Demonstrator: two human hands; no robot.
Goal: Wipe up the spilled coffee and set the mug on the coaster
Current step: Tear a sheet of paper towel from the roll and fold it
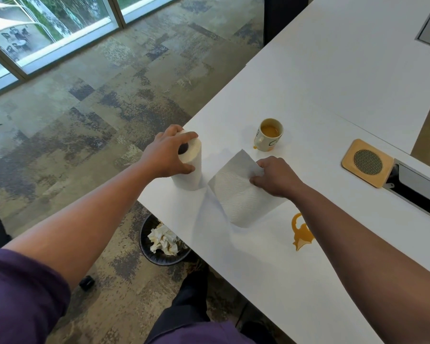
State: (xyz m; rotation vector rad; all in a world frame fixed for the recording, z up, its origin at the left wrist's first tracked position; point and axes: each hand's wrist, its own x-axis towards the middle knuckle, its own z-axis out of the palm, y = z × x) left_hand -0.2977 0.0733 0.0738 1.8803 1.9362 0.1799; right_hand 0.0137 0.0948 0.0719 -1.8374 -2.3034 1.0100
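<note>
Two bare hands are seen over the near corner of a white table (pixel 333 70). The upright paper towel roll (pixel 188 167) is gripped at its top by the left hand (pixel 165 155), whose fingers (pixel 186 139) are curled over the top rim while the thumb is pressed against the roll's side. A sheet of paper towel (pixel 241 197), drawn out from the roll, is pinched at its upper edge by the right hand (pixel 276 177), with the fingers bunched on the paper; whether the sheet is attached to the roll cannot be told. The mug (pixel 268 135) is stood upright on the table beyond the sheet, holding light brown coffee, with a small drip at its base. A spilled coffee puddle (pixel 301 232) is spread on the table just beside the right forearm, near the sheet's lower corner but apart from it. The square wooden coaster (pixel 366 162) is laid well to the right of the mug, against a cable slot (pixel 420 184) in the table. A waste bin (pixel 164 242) with crumpled used towels is partly seen on the carpet below the table's edge.
</note>
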